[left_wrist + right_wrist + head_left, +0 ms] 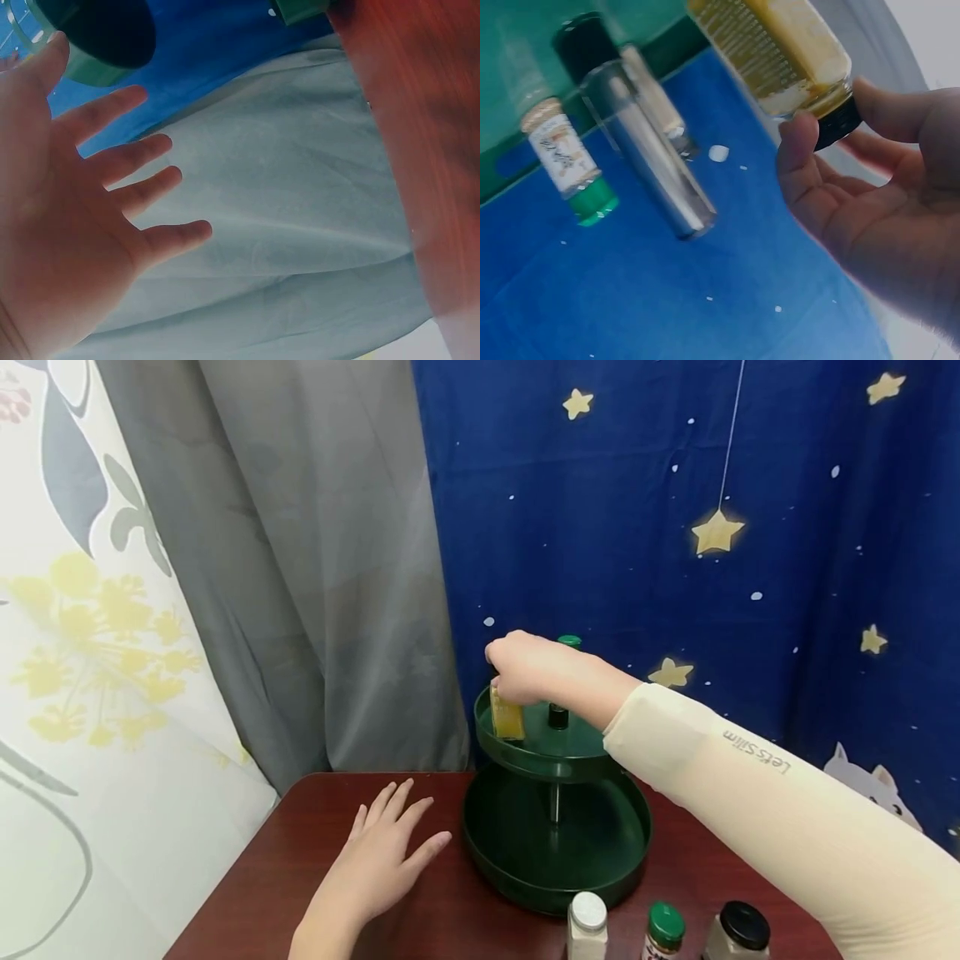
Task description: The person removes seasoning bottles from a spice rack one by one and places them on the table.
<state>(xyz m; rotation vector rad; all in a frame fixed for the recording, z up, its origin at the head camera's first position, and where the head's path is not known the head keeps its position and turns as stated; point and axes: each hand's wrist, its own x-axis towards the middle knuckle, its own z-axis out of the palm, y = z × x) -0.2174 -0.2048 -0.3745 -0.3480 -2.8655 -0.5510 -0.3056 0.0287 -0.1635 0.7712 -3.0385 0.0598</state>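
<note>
My right hand [528, 667] pinches the black lid of a spice jar [507, 718] holding something yellow, over the left part of the green two-tier tray's upper tier [555, 768]. Thumb and fingers grip the lid in the right wrist view, where the jar [780, 52] bears a printed label. Whether the jar's base touches the tier is unclear. A green-capped spice bottle [562, 154] stands on that tier beyond the metal post [656, 161]. My left hand [382, 852] is spread out, left of the tray's lower tier [555, 893], with nothing in it.
At the table's near edge stand a white-capped jar [587, 927], a green-capped bottle [664, 931] and a black-lidded jar [738, 931]. The dark red table [247, 893] backs onto a grey curtain [375, 610] and a blue star-printed curtain [600, 527].
</note>
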